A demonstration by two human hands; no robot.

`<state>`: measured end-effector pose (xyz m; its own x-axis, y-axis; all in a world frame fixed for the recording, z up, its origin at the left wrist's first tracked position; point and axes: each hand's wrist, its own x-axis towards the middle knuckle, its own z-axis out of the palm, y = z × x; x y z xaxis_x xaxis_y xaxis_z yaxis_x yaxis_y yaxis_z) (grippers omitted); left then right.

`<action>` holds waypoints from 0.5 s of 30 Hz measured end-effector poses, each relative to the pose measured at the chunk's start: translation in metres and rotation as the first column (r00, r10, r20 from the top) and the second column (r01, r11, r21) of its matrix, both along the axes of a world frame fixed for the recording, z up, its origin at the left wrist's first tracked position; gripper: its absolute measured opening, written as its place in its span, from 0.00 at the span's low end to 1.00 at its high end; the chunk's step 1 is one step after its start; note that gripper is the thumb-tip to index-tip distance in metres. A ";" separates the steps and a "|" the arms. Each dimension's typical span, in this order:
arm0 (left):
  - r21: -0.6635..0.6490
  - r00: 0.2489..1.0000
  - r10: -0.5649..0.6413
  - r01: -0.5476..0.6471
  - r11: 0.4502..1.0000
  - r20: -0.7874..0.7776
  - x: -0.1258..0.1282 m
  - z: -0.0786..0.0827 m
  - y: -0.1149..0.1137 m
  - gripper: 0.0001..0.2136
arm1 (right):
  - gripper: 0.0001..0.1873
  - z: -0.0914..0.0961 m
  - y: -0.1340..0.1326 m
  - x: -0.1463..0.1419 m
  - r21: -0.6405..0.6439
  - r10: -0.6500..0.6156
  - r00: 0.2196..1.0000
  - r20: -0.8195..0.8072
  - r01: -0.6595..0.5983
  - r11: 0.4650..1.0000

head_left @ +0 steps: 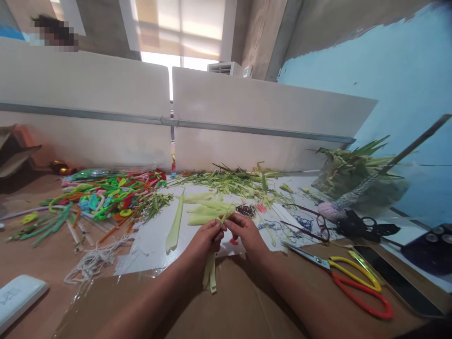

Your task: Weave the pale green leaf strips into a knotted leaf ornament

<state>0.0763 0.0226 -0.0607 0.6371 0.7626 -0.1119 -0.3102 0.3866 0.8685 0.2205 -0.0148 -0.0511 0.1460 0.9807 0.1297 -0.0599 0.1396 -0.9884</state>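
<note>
Leant over a brown table, crowded at left with a heap of coloured craft stems and at the back with green leaf trimmings; could have lost a dropped piece among that litter; had the right forearm just beside red-and-yellow scissors, so probably risked a nick on any wide sweep; might have torn or creased the thin leaf strip with too hard a pull; held both forearms angled inward over the near edge of the white sheet; set left hand and right hand almost touching, knuckles up; pinched the strip between thumb and fingertips of each, just above the table; let its pale loose ends hang below the left hand.
</note>
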 end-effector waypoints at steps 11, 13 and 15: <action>0.073 0.996 -0.012 0.019 0.997 -0.093 0.001 0.001 -0.005 0.20 | 0.15 0.008 -0.002 -0.001 0.039 -0.151 0.988 -0.009 0.151 0.988; 0.105 0.994 -0.006 0.018 0.994 -0.113 0.000 0.001 -0.006 0.21 | 0.16 0.009 -0.002 -0.001 0.042 -0.150 0.989 -0.017 0.150 0.988; 0.164 0.989 -0.005 0.030 0.986 -0.150 0.000 0.001 -0.005 0.23 | 0.17 0.008 -0.002 -0.001 0.041 -0.147 0.989 -0.027 0.148 0.988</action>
